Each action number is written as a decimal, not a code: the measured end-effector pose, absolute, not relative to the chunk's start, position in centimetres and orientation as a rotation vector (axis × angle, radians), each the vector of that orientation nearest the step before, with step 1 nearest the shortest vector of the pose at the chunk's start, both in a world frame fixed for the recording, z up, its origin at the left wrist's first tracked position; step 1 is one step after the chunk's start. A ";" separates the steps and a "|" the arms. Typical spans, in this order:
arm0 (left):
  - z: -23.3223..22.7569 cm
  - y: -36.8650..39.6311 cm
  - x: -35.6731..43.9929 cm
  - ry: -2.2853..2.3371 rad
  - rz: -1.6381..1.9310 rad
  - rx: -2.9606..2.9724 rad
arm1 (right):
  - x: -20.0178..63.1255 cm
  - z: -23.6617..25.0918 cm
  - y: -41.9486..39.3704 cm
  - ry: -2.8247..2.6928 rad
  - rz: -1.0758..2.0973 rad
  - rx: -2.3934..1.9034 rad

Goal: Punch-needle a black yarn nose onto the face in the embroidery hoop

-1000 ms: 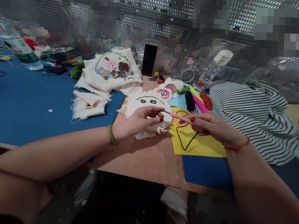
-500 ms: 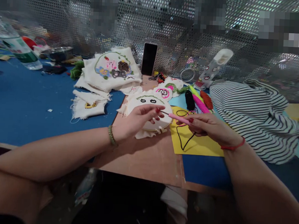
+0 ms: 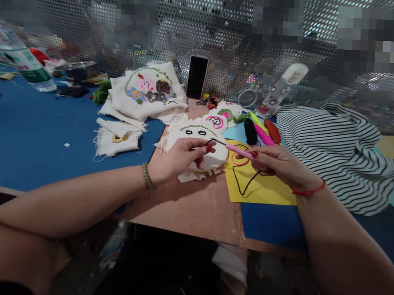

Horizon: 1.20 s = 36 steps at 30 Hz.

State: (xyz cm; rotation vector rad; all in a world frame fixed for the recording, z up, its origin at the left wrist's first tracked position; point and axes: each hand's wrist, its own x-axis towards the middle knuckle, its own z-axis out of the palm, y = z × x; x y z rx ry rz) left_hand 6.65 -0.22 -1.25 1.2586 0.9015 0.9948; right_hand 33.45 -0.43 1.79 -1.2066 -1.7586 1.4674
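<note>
In my right hand point(image 3: 275, 162) is a pink-handled punch needle point(image 3: 239, 151), its thin metal shaft pointing left. My left hand point(image 3: 179, 160) pinches a short black yarn end at the tip between thumb and forefinger, the other fingers curled. Below both hands, a round hoop holds white cloth point(image 3: 219, 156) stitched with two black eye shapes and a green curve. The black yarn point(image 3: 242, 193) trails in a loop over a yellow sheet point(image 3: 270, 195), where a pink ring shape also shows. Whether the yarn passes through the needle's eye is too small to tell.
Behind the hoop stand a phone point(image 3: 197, 77) and stitched white cloths point(image 3: 120, 97). Coloured yarn bundles point(image 3: 263, 134) lie to the right, beside a striped cloth point(image 3: 329, 150). A water bottle point(image 3: 31, 66) leans at far left; a perforated metal screen point(image 3: 223, 30) closes the back.
The punch needle and my right hand have shifted slightly right, away from my left fingers. More of the shaft shows, and a black yarn end is now visible at the left fingertips.
</note>
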 end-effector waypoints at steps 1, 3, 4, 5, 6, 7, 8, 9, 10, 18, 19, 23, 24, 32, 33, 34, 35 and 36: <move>-1.3 -0.2 6.6 0.901 0.953 1.255 | 33.4 1.8 -0.4 -1.757 1.481 -1.200; -1.4 -0.2 6.6 0.907 0.920 1.251 | 33.4 1.8 -0.4 -1.747 1.479 -1.193; -1.4 -0.2 6.6 0.907 0.912 1.246 | 33.4 1.7 -0.4 -1.740 1.469 -1.194; -1.5 -0.1 6.5 0.903 0.907 1.237 | 33.5 1.7 -0.4 -1.734 1.459 -1.195; -1.5 0.0 6.5 0.898 0.901 1.228 | 33.5 1.7 -0.4 -1.731 1.455 -1.191; -1.6 0.0 6.4 0.895 0.897 1.219 | 33.6 1.6 -0.4 -1.730 1.457 -1.184; -1.6 0.1 6.4 0.893 0.892 1.212 | 33.6 1.6 -0.4 -1.726 1.462 -1.179; -1.6 0.2 6.4 0.894 0.891 1.206 | 33.7 1.5 -0.3 -1.717 1.467 -1.172; -1.7 0.2 6.4 0.897 0.894 1.203 | 33.7 1.5 -0.3 -1.705 1.474 -1.163; -1.8 0.3 6.4 0.936 0.914 1.171 | 34.3 1.4 0.3 -1.677 1.536 -1.122; -1.8 0.3 6.4 0.937 0.920 1.162 | 34.3 1.4 0.4 -1.679 1.530 -1.121; -1.8 0.3 6.4 0.926 0.924 1.148 | 34.3 1.5 0.3 -1.701 1.509 -1.121; -1.8 0.3 6.4 0.917 0.926 1.154 | 34.3 1.6 0.3 -1.706 1.509 -1.115; -1.6 0.4 6.5 0.897 0.945 1.141 | 34.4 1.4 0.3 -1.605 1.527 -1.111; -1.5 0.4 6.5 0.895 0.950 1.138 | 34.4 1.4 0.3 -1.591 1.518 -1.113; -1.5 0.4 6.5 0.891 0.954 1.135 | 34.5 1.3 0.3 -1.583 1.509 -1.116; -1.4 0.4 6.5 0.888 0.959 1.132 | 34.5 1.3 0.4 -1.579 1.500 -1.117; -1.4 0.4 6.5 0.886 0.963 1.128 | 34.5 1.3 0.4 -1.579 1.491 -1.118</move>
